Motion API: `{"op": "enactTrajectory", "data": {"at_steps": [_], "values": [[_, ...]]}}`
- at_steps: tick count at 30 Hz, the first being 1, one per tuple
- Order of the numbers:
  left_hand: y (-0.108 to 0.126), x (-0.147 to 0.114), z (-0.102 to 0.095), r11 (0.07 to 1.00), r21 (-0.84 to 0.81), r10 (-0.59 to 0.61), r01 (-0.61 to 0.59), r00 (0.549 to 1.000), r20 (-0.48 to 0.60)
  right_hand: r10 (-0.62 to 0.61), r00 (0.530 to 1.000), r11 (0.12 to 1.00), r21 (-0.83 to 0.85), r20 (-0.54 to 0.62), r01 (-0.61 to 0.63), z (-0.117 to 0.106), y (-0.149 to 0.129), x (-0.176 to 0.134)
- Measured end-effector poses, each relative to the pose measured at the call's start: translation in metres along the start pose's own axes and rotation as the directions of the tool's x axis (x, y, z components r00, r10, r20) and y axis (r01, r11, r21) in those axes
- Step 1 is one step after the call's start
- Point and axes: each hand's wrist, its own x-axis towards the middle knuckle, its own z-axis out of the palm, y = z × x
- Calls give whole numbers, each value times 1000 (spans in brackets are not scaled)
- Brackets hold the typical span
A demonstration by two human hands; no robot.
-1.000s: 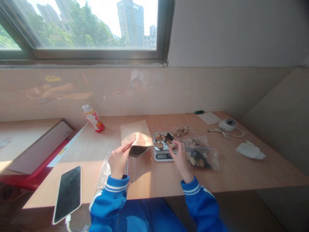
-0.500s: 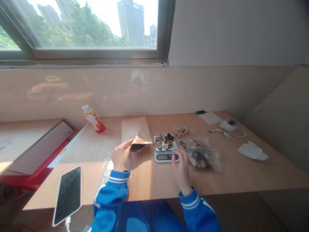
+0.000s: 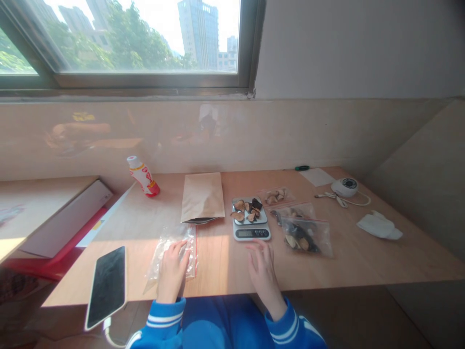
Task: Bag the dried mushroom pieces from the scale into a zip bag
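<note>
My left hand (image 3: 173, 267) lies flat on a stack of clear zip bags with a red strip (image 3: 174, 247) near the table's front edge, fingers spread. My right hand (image 3: 262, 269) hovers open just in front of a small digital scale (image 3: 250, 225), holding nothing. Several dried brown and dark slices (image 3: 247, 210) are piled on the scale's platform. A brown paper pouch (image 3: 202, 196) lies flat on the table behind the zip bags, its mouth toward me. To the right of the scale sits a clear bag of dried slices (image 3: 303, 236).
A phone (image 3: 107, 286) lies at the front left edge. A small red-and-white bottle (image 3: 143, 176) leans at the back left. Two more small clear bags (image 3: 276, 196) sit behind the scale. A white round device with a cable (image 3: 345, 186), a crumpled tissue (image 3: 379, 226), paper and a green pen are at the right.
My left hand let go of the brown pouch, which now lies flat, and came down onto the zip bags. My right hand drew back from the scale toward me.
</note>
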Motion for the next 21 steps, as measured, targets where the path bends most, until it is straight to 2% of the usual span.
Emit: {"op": "enactTrajectory", "data": {"at_steps": [7,12,15,17,21], "values": [[5,-4,2,999,13,31,-30,999,-34,15,974,992,122,227,-43,-2,-28,-5],[17,-16,-9,1000,-2,-6,6,997,-78,-19,946,964,257,324,-68,1,-47,-8],[35,-28,-19,995,-99,-24,12,992,-122,26,947,930,341,319,-141,6,-60,-4],[51,-34,-22,979,-202,1,-32,989,-150,72,944,902,382,321,-199,9,-69,2],[83,-39,-12,932,-342,50,-118,978,-201,131,933,821,490,336,-292,15,-78,17]]}}
